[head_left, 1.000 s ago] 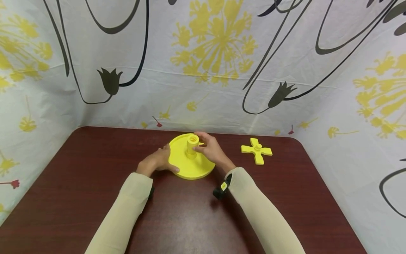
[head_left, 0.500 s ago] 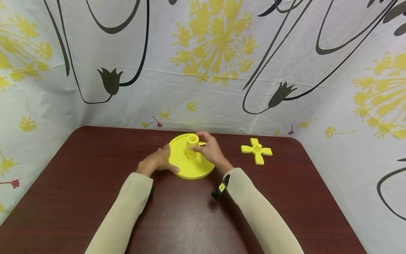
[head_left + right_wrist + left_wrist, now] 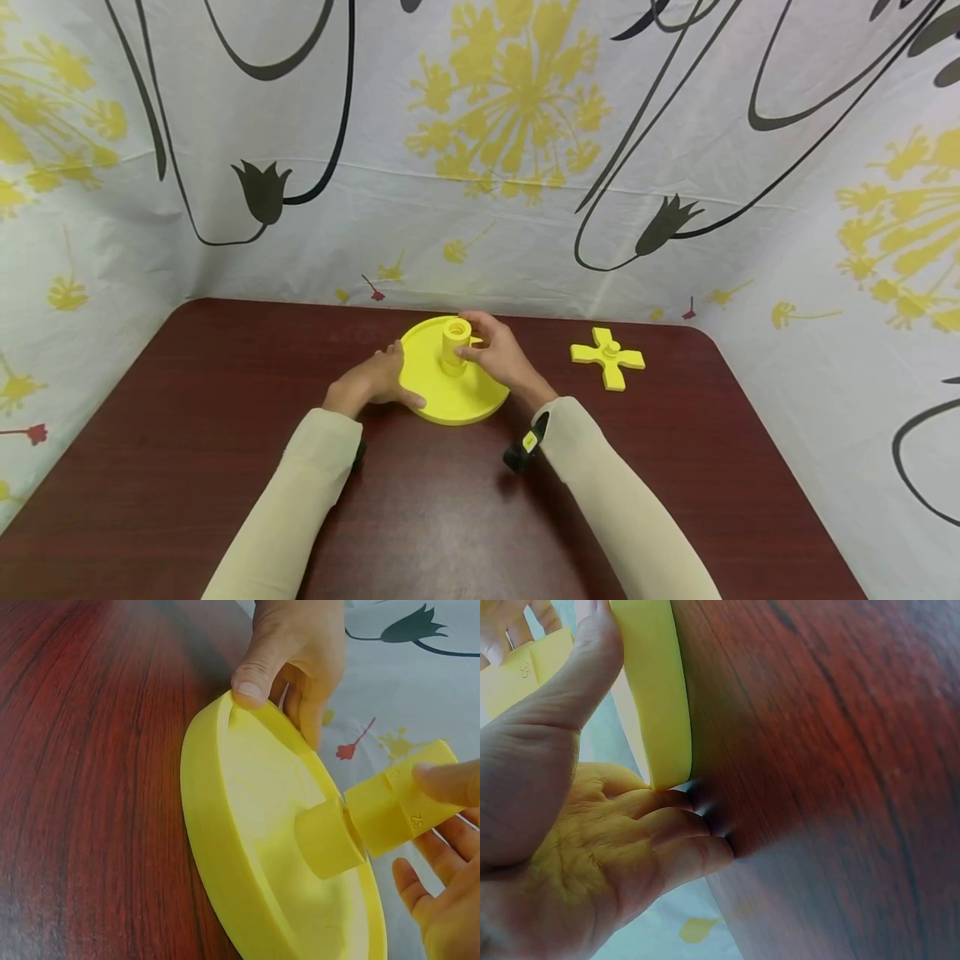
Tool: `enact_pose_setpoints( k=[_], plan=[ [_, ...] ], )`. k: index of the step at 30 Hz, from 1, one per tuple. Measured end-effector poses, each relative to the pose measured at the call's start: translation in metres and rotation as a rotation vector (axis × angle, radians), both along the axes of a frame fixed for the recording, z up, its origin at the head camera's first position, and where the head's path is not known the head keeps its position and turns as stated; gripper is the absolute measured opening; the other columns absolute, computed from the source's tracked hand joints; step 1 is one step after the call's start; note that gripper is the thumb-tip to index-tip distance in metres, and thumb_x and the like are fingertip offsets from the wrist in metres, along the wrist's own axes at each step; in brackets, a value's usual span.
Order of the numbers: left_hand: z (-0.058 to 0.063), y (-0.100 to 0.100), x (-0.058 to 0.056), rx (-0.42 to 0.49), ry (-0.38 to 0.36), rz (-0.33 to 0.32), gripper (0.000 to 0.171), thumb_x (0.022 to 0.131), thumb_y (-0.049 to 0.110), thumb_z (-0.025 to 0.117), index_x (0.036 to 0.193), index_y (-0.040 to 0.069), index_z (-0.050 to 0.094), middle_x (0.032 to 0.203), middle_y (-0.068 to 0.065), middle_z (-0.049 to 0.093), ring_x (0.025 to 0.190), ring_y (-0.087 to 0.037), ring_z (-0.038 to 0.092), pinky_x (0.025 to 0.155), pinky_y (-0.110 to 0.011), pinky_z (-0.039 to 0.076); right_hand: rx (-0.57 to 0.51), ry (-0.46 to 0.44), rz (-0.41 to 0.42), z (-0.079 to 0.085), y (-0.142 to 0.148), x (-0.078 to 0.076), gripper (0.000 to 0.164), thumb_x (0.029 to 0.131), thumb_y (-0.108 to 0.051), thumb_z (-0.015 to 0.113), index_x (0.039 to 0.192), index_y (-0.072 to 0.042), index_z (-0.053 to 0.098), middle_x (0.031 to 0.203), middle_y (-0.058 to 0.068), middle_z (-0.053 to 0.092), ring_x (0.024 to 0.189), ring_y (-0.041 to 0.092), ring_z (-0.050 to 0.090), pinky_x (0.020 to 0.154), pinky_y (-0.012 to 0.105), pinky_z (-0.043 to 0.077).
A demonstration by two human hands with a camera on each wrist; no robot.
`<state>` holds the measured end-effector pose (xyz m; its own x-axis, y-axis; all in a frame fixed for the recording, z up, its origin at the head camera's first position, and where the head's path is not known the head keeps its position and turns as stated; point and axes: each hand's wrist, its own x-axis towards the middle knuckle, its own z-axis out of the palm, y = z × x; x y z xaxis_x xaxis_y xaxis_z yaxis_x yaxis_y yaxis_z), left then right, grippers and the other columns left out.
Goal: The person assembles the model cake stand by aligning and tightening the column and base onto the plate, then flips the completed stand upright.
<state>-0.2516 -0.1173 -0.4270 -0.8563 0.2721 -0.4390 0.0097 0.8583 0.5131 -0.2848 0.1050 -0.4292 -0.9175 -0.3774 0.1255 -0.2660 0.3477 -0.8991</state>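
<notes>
A round yellow plate [image 3: 454,408] with a raised rim lies on the table. My left hand [image 3: 372,379] grips its left edge, thumb on the front rim and fingers at the far side. My right hand [image 3: 506,357] pinches a yellow cylinder [image 3: 452,352] with a hollow top, standing over the plate's middle. In the right wrist view, the cylinder's lower end meets a short round socket [image 3: 326,841] on the plate, with a thin gap along the seam. Small raised digits show on the cylinder's side. A yellow tab beside its top is partly hidden by the right hand.
A flat yellow cross-shaped piece [image 3: 609,358] with a small centre peg lies to the right of the plate on the dark red-brown table [image 3: 435,517]. Behind the table's far edge hangs a white patterned cloth [image 3: 480,217].
My right hand and wrist shifted slightly left, then back right, with the fingers staying on the cylinder. The left hand and the plate have stayed in place.
</notes>
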Motion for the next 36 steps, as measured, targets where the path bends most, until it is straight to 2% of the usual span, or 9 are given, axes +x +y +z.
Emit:
enact_pose_setpoints(
  k=[3,7,12,19,23,27,30,36],
  plan=[
    [0.000,0.000,0.000,-0.009,0.003,-0.003,0.115,0.087,0.045,0.074,0.155,-0.009,-0.002,0.163,-0.028,0.006,0.150,-0.045,0.009,0.120,-0.054,0.019,-0.002,0.007,0.006,0.005,0.000,0.002,0.055,0.088,0.004,0.070,0.140,0.003,0.050,0.138,0.020,0.057,0.130,0.034,0.054,0.106,0.049,0.045],
    [0.000,0.000,0.000,-0.013,-0.001,-0.003,0.115,0.087,0.045,0.074,0.155,-0.009,-0.002,0.163,-0.028,0.006,0.150,-0.045,0.009,0.120,-0.054,0.019,0.005,0.022,-0.017,0.003,-0.001,0.002,0.052,0.088,0.002,0.072,0.136,0.002,0.053,0.134,0.020,0.059,0.127,0.033,0.056,0.103,0.048,0.048],
    [0.000,-0.001,-0.001,-0.005,-0.005,0.000,0.115,0.088,0.045,0.074,0.155,-0.008,-0.003,0.163,-0.028,0.004,0.150,-0.045,0.008,0.120,-0.054,0.018,0.042,0.044,-0.085,-0.004,-0.003,0.000,0.050,0.086,-0.004,0.076,0.132,-0.002,0.056,0.129,0.015,0.062,0.120,0.030,0.059,0.096,0.044,0.052],
    [0.001,0.000,0.000,-0.007,-0.002,-0.001,0.115,0.088,0.044,0.074,0.155,-0.008,-0.003,0.163,-0.027,0.004,0.150,-0.044,0.008,0.121,-0.053,0.018,0.049,0.065,-0.123,-0.007,-0.006,0.001,0.049,0.085,-0.006,0.078,0.129,-0.002,0.058,0.123,0.016,0.063,0.115,0.032,0.059,0.098,0.051,0.050],
    [0.002,0.001,0.001,-0.010,-0.002,-0.004,0.115,0.088,0.044,0.074,0.155,-0.008,-0.003,0.163,-0.027,0.004,0.150,-0.044,0.008,0.121,-0.053,0.017,0.066,0.050,-0.108,-0.005,-0.006,0.002,0.054,0.086,-0.009,0.077,0.134,-0.004,0.054,0.131,0.014,0.059,0.120,0.031,0.057,0.100,0.049,0.049],
    [0.003,0.001,0.001,-0.009,-0.002,-0.002,0.115,0.088,0.044,0.074,0.155,-0.009,-0.003,0.163,-0.027,0.004,0.150,-0.044,0.008,0.121,-0.053,0.017,0.053,0.035,-0.053,-0.002,-0.003,0.003,0.062,0.089,-0.007,0.074,0.143,-0.004,0.045,0.143,0.014,0.050,0.131,0.032,0.050,0.106,0.050,0.044],
    [0.002,0.000,0.001,-0.010,-0.004,0.001,0.115,0.088,0.044,0.074,0.155,-0.008,-0.003,0.163,-0.027,0.004,0.150,-0.044,0.008,0.121,-0.053,0.017,0.035,0.037,-0.009,-0.001,-0.001,0.003,0.063,0.090,-0.004,0.071,0.145,-0.001,0.042,0.145,0.015,0.049,0.135,0.033,0.047,0.108,0.052,0.041],
    [0.002,0.000,0.000,-0.012,0.000,-0.002,0.115,0.087,0.045,0.074,0.155,-0.009,-0.002,0.163,-0.027,0.005,0.150,-0.045,0.009,0.121,-0.053,0.017,0.039,0.030,0.017,-0.001,0.001,0.001,0.059,0.091,-0.002,0.070,0.144,-0.002,0.044,0.143,0.015,0.051,0.134,0.031,0.050,0.109,0.049,0.041]
  ],
)
